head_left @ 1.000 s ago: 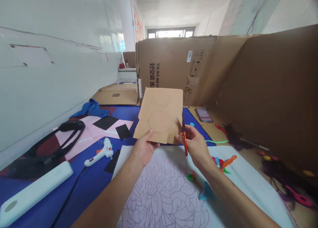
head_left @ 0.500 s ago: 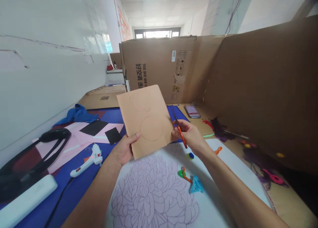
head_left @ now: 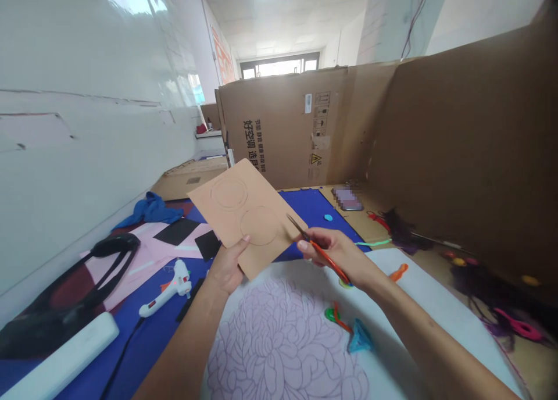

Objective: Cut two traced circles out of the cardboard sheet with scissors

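Observation:
My left hand [head_left: 230,266] pinches the lower left edge of a tan cardboard sheet [head_left: 257,199], thumb on its face. Two circles are drawn on the sheet in thin line. In my right hand [head_left: 333,252] is a pair of scissors [head_left: 325,254] with orange handles. Their blades point up and left, in front of the sheet's right edge; whether they touch it I cannot tell. Below both hands lies a white sheet with a large flower line drawing [head_left: 283,336]. A blue triangular piece [head_left: 360,336] and an orange-and-green piece [head_left: 337,317] rest on its right part.
To the left are a white glue gun [head_left: 168,289] with a cord, a white bar-shaped object [head_left: 65,356], black straps [head_left: 113,260] and pink sheets [head_left: 143,234]. Cardboard walls [head_left: 283,121] stand behind and right. A phone-like object [head_left: 347,197] and pink-handled scissors [head_left: 521,324] lie right.
The cardboard sheet has turned counter-clockwise, tilting left. My right hand has brought the scissors' blades round to point up-left at the sheet. The whole view has shifted slightly.

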`<act>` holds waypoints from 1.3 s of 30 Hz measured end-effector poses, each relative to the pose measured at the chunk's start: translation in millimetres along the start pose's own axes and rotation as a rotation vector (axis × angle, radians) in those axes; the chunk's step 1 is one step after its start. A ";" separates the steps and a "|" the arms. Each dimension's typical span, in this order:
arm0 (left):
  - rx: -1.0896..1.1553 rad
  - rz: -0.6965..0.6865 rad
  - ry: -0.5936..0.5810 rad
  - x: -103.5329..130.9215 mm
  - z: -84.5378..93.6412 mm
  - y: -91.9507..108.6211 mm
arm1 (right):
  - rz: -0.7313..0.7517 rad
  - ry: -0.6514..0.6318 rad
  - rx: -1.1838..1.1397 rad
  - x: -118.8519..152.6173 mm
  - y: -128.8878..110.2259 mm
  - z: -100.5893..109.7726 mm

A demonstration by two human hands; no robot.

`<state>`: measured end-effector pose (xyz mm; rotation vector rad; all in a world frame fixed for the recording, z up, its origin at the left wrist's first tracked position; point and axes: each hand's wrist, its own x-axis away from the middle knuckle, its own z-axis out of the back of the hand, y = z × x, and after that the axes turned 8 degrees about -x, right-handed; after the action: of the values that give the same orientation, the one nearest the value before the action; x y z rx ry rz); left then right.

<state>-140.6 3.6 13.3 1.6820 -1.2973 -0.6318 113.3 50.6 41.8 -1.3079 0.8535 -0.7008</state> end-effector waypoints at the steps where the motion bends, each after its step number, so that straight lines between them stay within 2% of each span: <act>1: 0.011 0.004 0.010 -0.1 0.2 0.9 | -0.052 -0.043 -0.038 0.7 -0.9 -2.4; 4: 0.037 0.020 0.035 -0.8 1.0 3.9 | -0.154 -0.090 -0.106 1.2 -1.4 -5.9; 7: 0.053 0.021 0.033 -1.7 2.5 6.3 | -0.192 -0.104 -0.130 1.0 0.2 -4.8; 19: 0.079 0.028 -0.020 -3.2 7.3 5.1 | -0.222 -0.138 -0.098 2.7 5.3 4.1; 28: 0.060 0.083 -0.009 -5.8 12.5 6.8 | -0.284 -0.201 -0.146 2.9 8.9 11.3; 39: 0.065 0.045 0.004 -4.8 9.4 7.0 | -0.272 -0.187 -0.105 3.4 8.5 10.0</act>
<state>-153.2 4.5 14.4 1.7003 -1.3622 -0.5645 123.3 54.3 33.5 -1.5760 0.5729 -0.7389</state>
